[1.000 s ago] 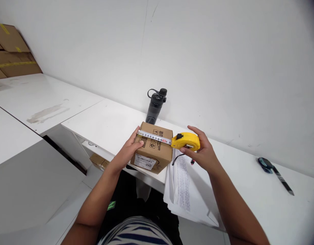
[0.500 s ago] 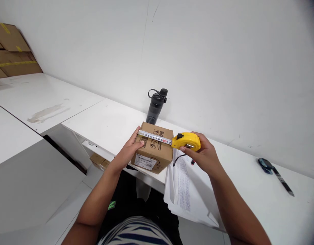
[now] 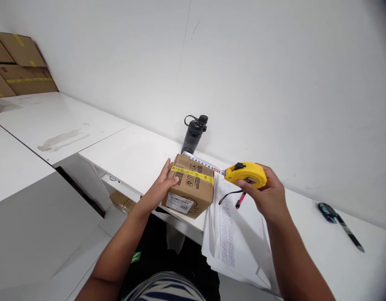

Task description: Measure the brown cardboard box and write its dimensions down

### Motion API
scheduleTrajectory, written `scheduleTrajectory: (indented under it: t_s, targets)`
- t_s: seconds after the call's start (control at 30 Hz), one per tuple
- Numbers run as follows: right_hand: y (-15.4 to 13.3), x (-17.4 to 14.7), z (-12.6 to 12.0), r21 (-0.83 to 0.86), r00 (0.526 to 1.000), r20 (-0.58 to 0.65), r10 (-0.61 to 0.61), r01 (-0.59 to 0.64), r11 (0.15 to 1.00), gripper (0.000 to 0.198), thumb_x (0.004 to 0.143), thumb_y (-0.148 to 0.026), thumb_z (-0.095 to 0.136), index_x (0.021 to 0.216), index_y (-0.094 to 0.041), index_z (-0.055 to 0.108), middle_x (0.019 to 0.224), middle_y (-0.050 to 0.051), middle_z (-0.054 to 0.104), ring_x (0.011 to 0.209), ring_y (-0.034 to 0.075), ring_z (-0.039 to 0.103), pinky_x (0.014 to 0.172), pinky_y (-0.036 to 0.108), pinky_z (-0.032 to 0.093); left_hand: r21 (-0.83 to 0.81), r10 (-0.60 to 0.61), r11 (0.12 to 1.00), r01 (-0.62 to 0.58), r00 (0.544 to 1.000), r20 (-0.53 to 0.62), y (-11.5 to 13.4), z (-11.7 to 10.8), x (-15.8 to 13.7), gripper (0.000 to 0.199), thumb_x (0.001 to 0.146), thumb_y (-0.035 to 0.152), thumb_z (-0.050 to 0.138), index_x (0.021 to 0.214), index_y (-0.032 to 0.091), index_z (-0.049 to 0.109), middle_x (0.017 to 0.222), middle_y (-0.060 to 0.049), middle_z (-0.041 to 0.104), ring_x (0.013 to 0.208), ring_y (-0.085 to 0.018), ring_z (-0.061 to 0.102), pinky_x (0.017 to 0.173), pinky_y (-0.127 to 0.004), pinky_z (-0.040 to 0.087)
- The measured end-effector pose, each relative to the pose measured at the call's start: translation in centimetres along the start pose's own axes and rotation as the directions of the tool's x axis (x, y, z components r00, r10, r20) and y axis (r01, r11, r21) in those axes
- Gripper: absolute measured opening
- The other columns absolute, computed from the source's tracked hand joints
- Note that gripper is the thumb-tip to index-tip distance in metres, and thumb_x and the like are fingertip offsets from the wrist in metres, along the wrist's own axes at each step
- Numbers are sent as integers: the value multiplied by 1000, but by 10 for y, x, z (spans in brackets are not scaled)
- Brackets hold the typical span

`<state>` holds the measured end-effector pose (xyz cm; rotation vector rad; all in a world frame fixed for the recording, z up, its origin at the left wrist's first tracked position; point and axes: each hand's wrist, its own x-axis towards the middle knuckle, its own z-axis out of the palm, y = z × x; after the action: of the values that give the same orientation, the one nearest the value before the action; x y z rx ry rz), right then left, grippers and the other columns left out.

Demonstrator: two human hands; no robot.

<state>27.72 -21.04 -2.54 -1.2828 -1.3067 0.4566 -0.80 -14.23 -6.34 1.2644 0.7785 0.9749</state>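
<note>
A small brown cardboard box (image 3: 188,188) with yellow tape across its top and a white label on its front stands at the table edge. My left hand (image 3: 160,188) grips its left side, thumb on top and fingers at the edge. My right hand (image 3: 263,190) is closed around a yellow tape measure (image 3: 245,174), to the right of the box. Its pulled-out blade (image 3: 204,163) runs left behind the box's far top edge, numbers facing up. A wrist cord (image 3: 227,195) hangs from the case.
A black water bottle (image 3: 194,136) stands behind the box, close to the wall. Paper sheets (image 3: 239,238) lie to the right, with a red and black pen (image 3: 240,200) on them. A dark strapped object (image 3: 337,221) is far right. Larger cartons (image 3: 26,62) are stacked far left.
The tape blade has left the box's top and sits behind it, uncovering the yellow packing tape. My right hand has moved right with the tape measure. My left hand stays on the box.
</note>
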Motion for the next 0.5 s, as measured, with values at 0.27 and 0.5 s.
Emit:
scheduleTrajectory:
  t_s: [0.27,0.5]
  targets:
    - [-1,-8,6,-66,990,135,31,-22,998,48,71,-41,80,111,-30,56,102,3,66,85,24,66,66,39,60,-42,38,998,-37,999,20,-3,0,2,79,88,37,59,153,38,14,162,4,18,147,-26,22,120,-40,18]
    - [-13,-4,21,-150,975,220,-22,56,987,46,74,-42,77,113,-30,55,114,5,64,101,28,65,79,44,59,-83,98,992,-96,995,15,-2,4,-1,83,88,36,58,153,40,7,160,3,23,146,-27,26,119,-42,20]
